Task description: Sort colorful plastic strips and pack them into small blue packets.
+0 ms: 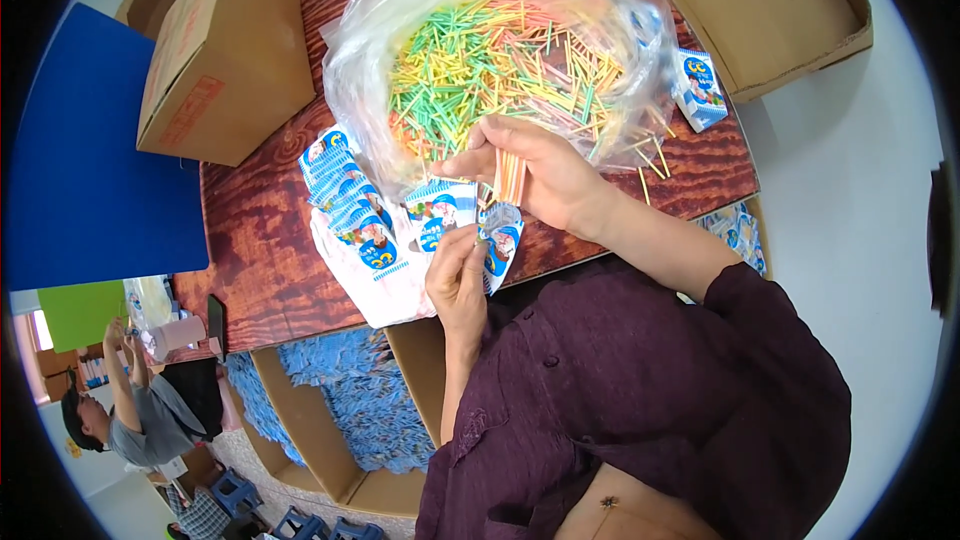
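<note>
My left hand (456, 278) pinches the edge of a small blue-and-white packet (503, 243), which stands upright over the table's near edge. My right hand (548, 172) holds a bundle of thin orange-and-pale sticks (510, 178) just above this packet, fingers partly wrapped round it. Whether the lower stick ends are inside the packet is hard to tell. Another such packet (436, 212) lies beside my left hand. An overlapping row of packets (350, 202) rests on a white cloth or sheet (385, 302). Beyond my hands, a large clear plastic bag (355, 50) holds loose green, yellow and pink sticks (470, 75).
A cardboard box (235, 65) stands at the far left, beside a blue panel (85, 160). An open carton (770, 5) and a small blue-and-white box (701, 90) are at the right. Cartons of blue packets (365, 405) sit below the table. A co-worker (150, 415) is at the left.
</note>
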A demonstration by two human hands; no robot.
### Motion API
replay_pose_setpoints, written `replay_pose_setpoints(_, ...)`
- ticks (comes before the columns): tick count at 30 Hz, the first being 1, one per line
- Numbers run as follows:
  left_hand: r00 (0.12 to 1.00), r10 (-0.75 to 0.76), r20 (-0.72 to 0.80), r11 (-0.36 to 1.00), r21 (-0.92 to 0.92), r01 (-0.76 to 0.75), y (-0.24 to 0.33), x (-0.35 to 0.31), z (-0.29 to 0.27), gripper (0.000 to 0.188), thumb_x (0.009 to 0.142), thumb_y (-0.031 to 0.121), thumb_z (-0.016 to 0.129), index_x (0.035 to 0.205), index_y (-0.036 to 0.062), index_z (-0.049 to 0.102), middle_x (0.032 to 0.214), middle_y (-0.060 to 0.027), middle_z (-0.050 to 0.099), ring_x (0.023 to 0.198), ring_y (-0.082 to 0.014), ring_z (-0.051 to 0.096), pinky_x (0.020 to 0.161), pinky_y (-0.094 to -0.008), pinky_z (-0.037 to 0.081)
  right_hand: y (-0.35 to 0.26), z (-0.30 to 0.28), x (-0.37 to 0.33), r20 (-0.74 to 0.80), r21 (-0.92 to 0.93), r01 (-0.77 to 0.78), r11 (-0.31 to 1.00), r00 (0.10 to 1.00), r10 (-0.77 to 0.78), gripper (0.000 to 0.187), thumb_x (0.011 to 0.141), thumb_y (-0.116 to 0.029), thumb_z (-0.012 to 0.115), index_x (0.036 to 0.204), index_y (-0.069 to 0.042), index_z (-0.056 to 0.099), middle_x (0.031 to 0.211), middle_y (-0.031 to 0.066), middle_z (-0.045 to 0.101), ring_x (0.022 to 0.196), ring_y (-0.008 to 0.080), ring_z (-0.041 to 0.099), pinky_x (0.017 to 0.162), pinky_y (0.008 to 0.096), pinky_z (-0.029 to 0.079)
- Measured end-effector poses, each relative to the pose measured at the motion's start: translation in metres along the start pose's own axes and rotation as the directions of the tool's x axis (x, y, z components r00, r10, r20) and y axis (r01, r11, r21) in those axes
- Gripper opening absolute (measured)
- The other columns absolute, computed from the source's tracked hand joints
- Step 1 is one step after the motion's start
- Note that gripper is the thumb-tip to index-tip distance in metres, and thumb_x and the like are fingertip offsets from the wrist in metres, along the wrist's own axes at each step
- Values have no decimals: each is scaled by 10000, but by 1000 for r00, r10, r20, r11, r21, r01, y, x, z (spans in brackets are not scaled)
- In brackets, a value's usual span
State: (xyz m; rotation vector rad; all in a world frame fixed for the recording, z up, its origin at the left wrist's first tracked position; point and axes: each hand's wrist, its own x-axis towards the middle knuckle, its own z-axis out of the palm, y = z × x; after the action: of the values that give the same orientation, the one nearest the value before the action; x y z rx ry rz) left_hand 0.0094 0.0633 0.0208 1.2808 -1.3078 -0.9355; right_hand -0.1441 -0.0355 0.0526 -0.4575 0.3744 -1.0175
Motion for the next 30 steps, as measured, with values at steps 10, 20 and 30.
replay_pose_setpoints(10, 994, -106, -32, 976, -194, 98, -10, -2, 3, 95, 907, -8, 553, 961, -49, 619, 913, -15, 565, 776, -66, 478, 679, -196, 376, 15, 6, -5, -5, -77, 63, 995, 998, -64, 267, 991, -286, 456, 976, -37, 550, 990, 183, 672, 1106, 300, 595, 966, 413, 439)
replay_pose_setpoints(20, 979, -163, -120, 932, -345, 113, -17, -5, 16, 120, 917, 11, 557, 1012, -20, 622, 939, -11, 594, 786, -48, 505, 694, -186, 398, 35, 3, -21, 169, -614, 144, 776, 984, -49, 327, 982, -256, 489, 1160, -3, 594, 981, 65, 650, 914, 114, 579, 851, 278, 449)
replay_pose_setpoints(30, 980, -184, -75, 810, -577, 108, -7, -4, 17, 125, 890, -27, 572, 1011, -35, 599, 1018, -49, 576, 916, -94, 533, 815, -220, 425, 12, 9, -36, 404, -903, 413, 119, 910, -95, 389, 904, -189, 566, 1258, -30, 537, 1225, 129, 566, 1151, 275, 516, 979, 402, 384)
